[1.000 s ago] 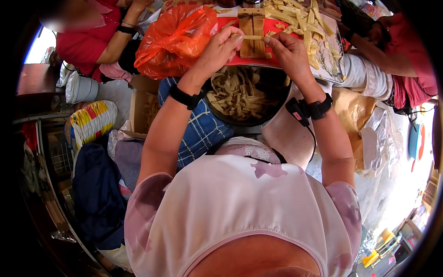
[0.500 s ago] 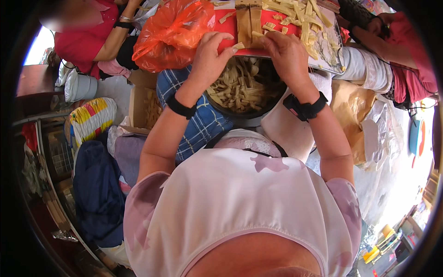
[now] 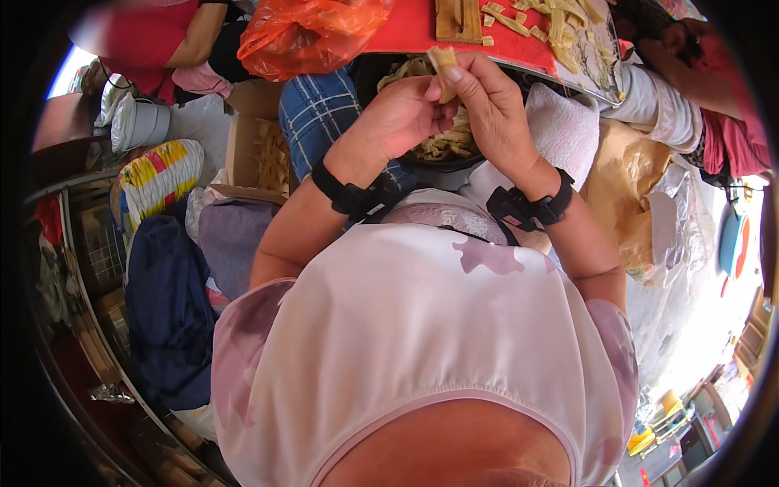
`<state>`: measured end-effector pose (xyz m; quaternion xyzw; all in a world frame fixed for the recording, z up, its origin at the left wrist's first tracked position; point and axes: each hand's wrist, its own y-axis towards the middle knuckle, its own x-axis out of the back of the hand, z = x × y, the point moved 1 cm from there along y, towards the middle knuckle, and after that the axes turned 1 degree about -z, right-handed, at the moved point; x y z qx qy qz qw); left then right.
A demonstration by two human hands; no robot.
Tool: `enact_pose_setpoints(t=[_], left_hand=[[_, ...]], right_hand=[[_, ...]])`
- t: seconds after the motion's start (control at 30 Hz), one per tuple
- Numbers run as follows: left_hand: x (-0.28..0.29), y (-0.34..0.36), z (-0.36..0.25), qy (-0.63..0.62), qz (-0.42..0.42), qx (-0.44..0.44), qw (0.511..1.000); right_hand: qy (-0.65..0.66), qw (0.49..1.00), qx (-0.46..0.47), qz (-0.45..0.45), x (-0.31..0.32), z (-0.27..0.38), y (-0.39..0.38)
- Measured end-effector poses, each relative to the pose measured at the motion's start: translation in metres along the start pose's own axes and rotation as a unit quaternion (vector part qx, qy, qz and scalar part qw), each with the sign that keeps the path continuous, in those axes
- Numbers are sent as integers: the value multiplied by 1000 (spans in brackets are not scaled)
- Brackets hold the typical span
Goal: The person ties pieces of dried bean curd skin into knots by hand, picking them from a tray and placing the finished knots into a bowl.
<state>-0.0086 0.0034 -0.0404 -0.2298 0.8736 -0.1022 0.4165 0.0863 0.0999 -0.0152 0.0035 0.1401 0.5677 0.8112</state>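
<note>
Between my hands is a pale yellow, flat strip point(image 3: 441, 62), standing up with a bent top end. My right hand point(image 3: 497, 104) pinches it between thumb and fingers. My left hand point(image 3: 393, 120) is turned palm inward, its fingers curled and its thumb against the strip's lower part. Both hands are above a dark round pot point(image 3: 363, 77) holding many similar strips point(image 3: 442, 148); they hide part of it. Beyond them, a wooden block with a groove point(image 3: 458, 23) lies on a red board point(image 3: 414, 36), with cut pieces point(image 3: 519, 23) beside it.
An orange plastic bag point(image 3: 312, 36) rests left of the board. A metal tray point(image 3: 604, 69) lies at the right. A cardboard box point(image 3: 241, 154) of strips stands at the left, near a blue plaid cloth point(image 3: 320, 105). Other people sit at both far sides.
Both hands have come back from the wooden block toward me and together, now with the strip raised between them. The board and pot sit higher in the picture.
</note>
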Motion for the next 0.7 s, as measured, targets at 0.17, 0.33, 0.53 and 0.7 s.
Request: enact_pose_setpoints(t=[0.17, 0.33, 0.53, 0.7], left_hand=[[-2, 1, 1, 115, -10, -10, 993], [-7, -12, -13, 695, -109, -496, 509], [-19, -15, -14, 590, -87, -539, 595], [-36, -25, -30, 432, -27, -445, 784]], right_hand=[[-295, 933, 186, -87, 11, -8, 9], [-137, 988, 12, -70, 17, -26, 10], [385, 874, -289, 64, 8, 0, 2], [-170, 985, -23, 34, 2, 49, -5]])
